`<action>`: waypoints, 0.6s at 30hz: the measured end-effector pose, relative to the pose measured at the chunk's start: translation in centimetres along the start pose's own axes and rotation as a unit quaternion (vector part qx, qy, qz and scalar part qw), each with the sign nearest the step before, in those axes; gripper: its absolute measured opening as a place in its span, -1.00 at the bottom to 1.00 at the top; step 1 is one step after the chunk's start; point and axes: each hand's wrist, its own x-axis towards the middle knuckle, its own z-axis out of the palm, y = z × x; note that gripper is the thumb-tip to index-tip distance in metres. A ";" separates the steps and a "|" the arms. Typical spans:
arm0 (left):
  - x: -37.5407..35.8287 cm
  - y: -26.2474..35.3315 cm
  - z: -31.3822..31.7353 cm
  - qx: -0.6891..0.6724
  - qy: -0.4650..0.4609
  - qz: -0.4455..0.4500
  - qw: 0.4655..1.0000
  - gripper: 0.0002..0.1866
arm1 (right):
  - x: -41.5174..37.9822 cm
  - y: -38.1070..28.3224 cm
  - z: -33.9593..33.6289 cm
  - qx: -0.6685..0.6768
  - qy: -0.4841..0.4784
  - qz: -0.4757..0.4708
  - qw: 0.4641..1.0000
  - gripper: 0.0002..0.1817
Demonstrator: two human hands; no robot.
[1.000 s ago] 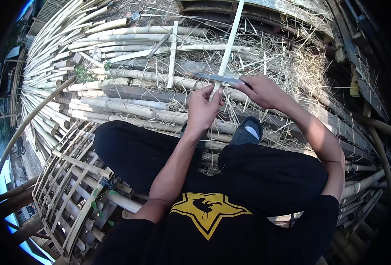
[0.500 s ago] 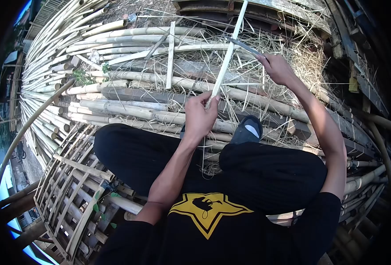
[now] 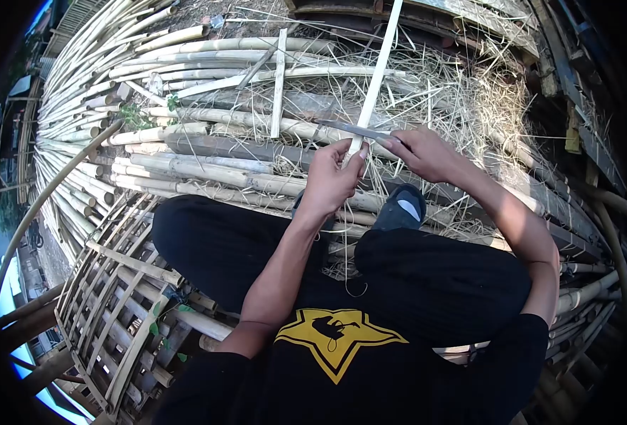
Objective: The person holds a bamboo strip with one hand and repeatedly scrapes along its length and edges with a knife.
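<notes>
A long pale bamboo strip [image 3: 378,74] slants up and away from my left hand [image 3: 334,177], whose fingers are closed round its near end. My right hand [image 3: 427,152] grips the handle of a knife [image 3: 359,130]. The blade points left and lies across the strip, just beyond my left fingers. Whether the edge cuts into the strip is too small to tell. A thin curled shaving [image 3: 347,265] hangs below my left hand, between my legs.
Bamboo poles [image 3: 242,180] lie beneath and fan out to the left. Shavings [image 3: 434,92] cover the area ahead. A short flat strip [image 3: 278,85] lies beyond my left hand. A woven bamboo lattice [image 3: 115,297] is at lower left, stacked wood [image 3: 462,18] at top right.
My right hand has brought the knife down and left along the strip, from its far part to near my left hand. My left hand has shifted slightly right with the strip.
</notes>
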 end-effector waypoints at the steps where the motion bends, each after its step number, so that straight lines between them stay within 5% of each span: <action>1: 0.1 -0.1 0.0 0.023 0.000 0.006 1.000 -0.84 | -0.1 -0.4 0.2 -0.003 -0.001 -0.013 1.000 -0.41; 7: -0.4 0.3 -0.1 -0.017 -0.013 0.010 1.000 -0.86 | -0.2 0.2 0.1 -0.071 0.075 -0.079 0.991 -0.44; 12: -0.5 0.5 -0.5 -0.016 0.000 -0.019 1.000 -0.84 | 1.9 3.9 -2.9 -0.090 0.041 0.071 0.993 -0.37; 15: -1.4 1.0 -0.5 -0.063 -0.038 -0.053 0.996 -0.78 | 1.8 10.0 -6.7 -0.092 0.247 0.149 0.953 -0.33; 18: -1.0 0.6 -1.1 -0.076 -0.037 -0.064 0.994 -0.77 | -0.3 11.5 -11.4 -0.062 0.344 0.200 0.915 -0.35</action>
